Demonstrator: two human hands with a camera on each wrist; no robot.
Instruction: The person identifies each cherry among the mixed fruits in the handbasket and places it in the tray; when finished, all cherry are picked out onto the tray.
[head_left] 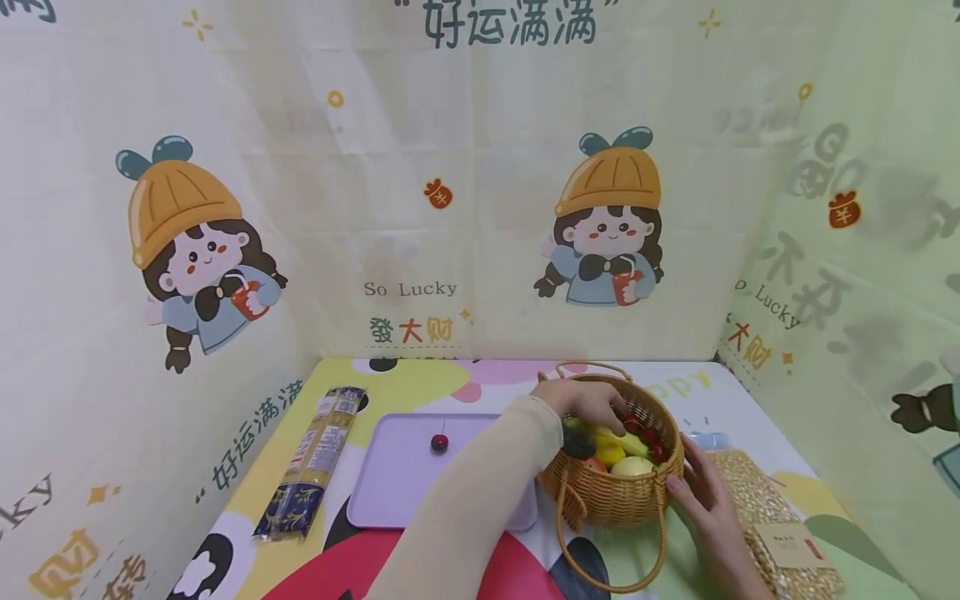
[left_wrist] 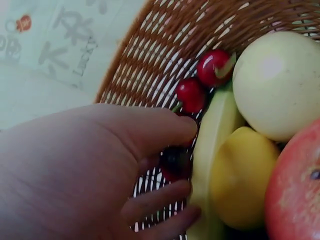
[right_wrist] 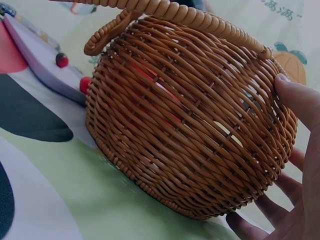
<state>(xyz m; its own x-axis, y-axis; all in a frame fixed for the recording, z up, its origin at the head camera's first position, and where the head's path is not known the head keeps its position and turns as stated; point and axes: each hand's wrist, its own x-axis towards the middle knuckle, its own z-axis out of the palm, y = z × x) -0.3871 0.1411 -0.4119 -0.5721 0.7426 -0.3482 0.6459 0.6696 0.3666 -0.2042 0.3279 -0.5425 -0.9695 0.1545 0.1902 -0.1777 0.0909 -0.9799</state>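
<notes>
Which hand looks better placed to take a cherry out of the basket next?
Probably the left hand: it is inside the wicker basket, close to the cherries. The right hand is outside, holding the basket's side.

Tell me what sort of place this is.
Probably a staged tabletop booth, not a real kitchen: cartoon-printed cloth hangs on three sides of a patterned table, with a tray and a basket of fruit set out on it.

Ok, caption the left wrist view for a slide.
The left fingers reach among cherries inside a wicker basket of fruit.
</notes>
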